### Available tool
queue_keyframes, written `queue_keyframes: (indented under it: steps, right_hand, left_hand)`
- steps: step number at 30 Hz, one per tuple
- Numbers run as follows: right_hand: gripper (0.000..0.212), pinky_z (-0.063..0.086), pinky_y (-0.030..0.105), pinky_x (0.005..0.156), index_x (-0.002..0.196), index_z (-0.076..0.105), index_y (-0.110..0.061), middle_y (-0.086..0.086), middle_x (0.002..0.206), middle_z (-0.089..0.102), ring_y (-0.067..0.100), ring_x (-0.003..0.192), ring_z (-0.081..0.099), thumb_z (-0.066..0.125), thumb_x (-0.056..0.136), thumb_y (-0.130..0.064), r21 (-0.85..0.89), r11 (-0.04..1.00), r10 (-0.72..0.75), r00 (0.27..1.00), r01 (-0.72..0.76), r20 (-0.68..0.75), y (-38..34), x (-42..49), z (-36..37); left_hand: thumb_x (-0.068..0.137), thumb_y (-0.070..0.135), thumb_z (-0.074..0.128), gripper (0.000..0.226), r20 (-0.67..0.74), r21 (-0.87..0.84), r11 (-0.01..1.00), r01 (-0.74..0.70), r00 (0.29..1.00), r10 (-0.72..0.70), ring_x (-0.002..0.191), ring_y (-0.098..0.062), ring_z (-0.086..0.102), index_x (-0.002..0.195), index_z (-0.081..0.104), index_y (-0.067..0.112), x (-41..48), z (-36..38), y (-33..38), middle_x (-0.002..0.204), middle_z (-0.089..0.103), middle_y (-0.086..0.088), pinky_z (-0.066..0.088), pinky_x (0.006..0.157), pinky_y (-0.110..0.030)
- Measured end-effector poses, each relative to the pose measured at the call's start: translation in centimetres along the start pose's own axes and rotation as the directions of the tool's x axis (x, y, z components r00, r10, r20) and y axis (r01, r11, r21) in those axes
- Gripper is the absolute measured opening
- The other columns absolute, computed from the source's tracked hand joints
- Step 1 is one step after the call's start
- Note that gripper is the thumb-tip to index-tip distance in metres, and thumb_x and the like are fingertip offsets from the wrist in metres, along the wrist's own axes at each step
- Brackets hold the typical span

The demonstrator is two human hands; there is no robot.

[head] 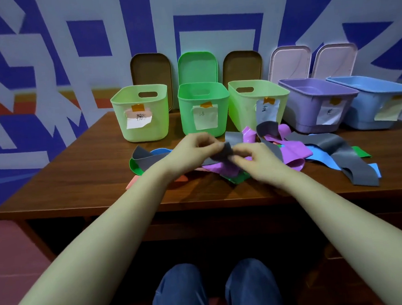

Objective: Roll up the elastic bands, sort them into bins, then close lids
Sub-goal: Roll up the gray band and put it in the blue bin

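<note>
A pile of flat elastic bands (290, 149) in grey, purple, blue, green and pink lies on the brown table (82, 175). My left hand (192, 150) and my right hand (255, 159) meet over the pile's middle, both pinching one end of a grey band (219, 156) between fingers and thumbs. Behind the pile stand several open bins with paper labels: a light green bin (143, 127), a green bin (203, 104), another light green bin (246, 106), a purple bin (310, 101) and a blue bin (369, 95).
Lids lean on the patterned wall behind the bins: a brown lid (151, 70), a green lid (197, 66), a second brown lid (242, 65) and two pale lids (288, 61). The table's near edge runs below my forearms; my knees show under it.
</note>
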State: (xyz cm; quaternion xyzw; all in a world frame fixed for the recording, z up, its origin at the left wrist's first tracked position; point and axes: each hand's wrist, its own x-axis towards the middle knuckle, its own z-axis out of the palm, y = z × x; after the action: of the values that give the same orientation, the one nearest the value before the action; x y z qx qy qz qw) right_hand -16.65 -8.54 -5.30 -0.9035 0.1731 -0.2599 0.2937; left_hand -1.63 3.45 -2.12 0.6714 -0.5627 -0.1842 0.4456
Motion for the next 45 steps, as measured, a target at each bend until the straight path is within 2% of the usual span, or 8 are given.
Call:
queue_keyframes:
  steps: [3, 5, 12, 16, 20, 33, 39, 45]
  right_hand:
    - [0.02, 0.053, 0.029, 0.085, 0.108, 0.064, -0.015, -0.002, 0.089, 0.07, 0.011, 0.087, 0.065, 0.059, 0.091, -0.007, 0.246, 0.969, 0.073, 0.985, -0.033, -0.157, -2.0, 2.2, -1.3]
    - [0.019, 0.055, 0.029, 0.074, 0.098, 0.061, -0.023, -0.004, 0.076, 0.07, 0.012, 0.076, 0.066, 0.057, 0.091, -0.006, 0.326, 0.945, 0.063, 0.978, 0.006, -0.201, -3.3, 3.7, -2.7]
    - [0.015, 0.053, 0.018, 0.072, 0.093, 0.062, -0.023, -0.014, 0.074, 0.072, 0.002, 0.079, 0.07, 0.062, 0.09, -0.008, 0.392, 0.895, -0.036, 0.91, 0.213, -0.412, -7.8, 7.0, -7.1]
    - [0.009, 0.057, 0.029, 0.082, 0.094, 0.062, -0.022, 0.001, 0.092, 0.073, 0.012, 0.089, 0.07, 0.061, 0.091, -0.013, 0.392, 0.879, -0.069, 0.885, 0.273, -0.461, -10.6, 7.5, -9.6]
    - [0.005, 0.058, 0.032, 0.073, 0.094, 0.064, -0.019, 0.005, 0.09, 0.073, 0.018, 0.088, 0.07, 0.06, 0.092, -0.015, 0.448, 0.833, -0.074, 0.868, 0.324, -0.491, -12.6, 7.3, -11.3]
    - [0.007, 0.05, 0.021, 0.046, 0.096, 0.061, -0.011, -0.002, 0.074, 0.069, 0.01, 0.063, 0.065, 0.058, 0.091, -0.009, 0.694, 0.693, 0.027, 0.955, 0.196, -0.297, -12.9, 2.6, -9.1]
    - [0.009, 0.051, 0.024, 0.049, 0.097, 0.06, -0.012, 0.002, 0.08, 0.07, 0.014, 0.069, 0.067, 0.055, 0.092, -0.007, 0.768, 0.636, 0.064, 0.986, 0.076, -0.151, -10.4, 0.8, -7.0]
    - [0.014, 0.058, 0.028, 0.065, 0.103, 0.06, -0.017, 0.0, 0.075, 0.071, 0.012, 0.065, 0.067, 0.056, 0.092, -0.009, 0.589, 0.801, 0.142, 0.99, -0.11, -0.008, -5.3, -0.9, -5.9]
  left_hand:
    - [0.09, 0.024, 0.062, 0.014, -0.103, -0.254, 0.966, -0.044, 0.994, 0.018, 0.081, -0.007, 0.059, 0.098, 0.062, 0.012, 1.1, -0.2, 1.9, 0.092, 0.065, -0.005, 0.049, 0.072, -0.015]
    - [0.087, 0.02, 0.066, 0.016, -0.155, -0.311, 0.945, -0.101, 0.986, 0.054, 0.081, -0.004, 0.058, 0.101, 0.059, 0.016, 2.3, -0.6, 3.6, 0.094, 0.061, 0.0, 0.048, 0.066, -0.01]
    - [0.086, 0.007, 0.066, 0.008, -0.372, -0.421, 0.848, -0.322, 0.914, 0.162, 0.071, -0.001, 0.059, 0.09, 0.062, 0.014, 5.6, -3.9, 9.9, 0.082, 0.062, 0.001, 0.049, 0.065, -0.012]
    - [0.086, 0.007, 0.065, 0.009, -0.385, -0.513, 0.757, -0.405, 0.897, 0.219, 0.086, -0.012, 0.063, 0.093, 0.065, 0.011, 6.4, -5.4, 12.5, 0.089, 0.066, -0.003, 0.053, 0.071, -0.021]
    - [0.087, 0.003, 0.063, 0.01, -0.397, -0.593, 0.669, -0.447, 0.886, 0.24, 0.079, -0.007, 0.065, 0.091, 0.066, 0.012, 6.6, -6.2, 14.6, 0.084, 0.068, -0.001, 0.053, 0.072, -0.021]
    - [0.097, 0.017, 0.049, 0.02, -0.141, -0.814, 0.544, -0.204, 0.978, 0.156, 0.091, -0.021, 0.065, 0.099, 0.066, 0.007, 4.0, -3.1, 12.1, 0.098, 0.07, -0.01, 0.046, 0.098, -0.045]
    - [0.097, 0.02, 0.046, 0.023, -0.02, -0.872, 0.488, -0.044, 0.998, 0.053, 0.081, -0.019, 0.07, 0.097, 0.064, 0.005, 3.4, -1.3, 9.5, 0.092, 0.073, -0.007, 0.053, 0.085, -0.037]
    - [0.098, 0.021, 0.046, 0.022, -0.06, -0.837, 0.547, 0.002, 0.994, -0.096, 0.08, -0.015, 0.072, 0.094, 0.065, 0.01, 3.8, 2.1, 5.9, 0.086, 0.075, -0.002, 0.056, 0.079, -0.034]
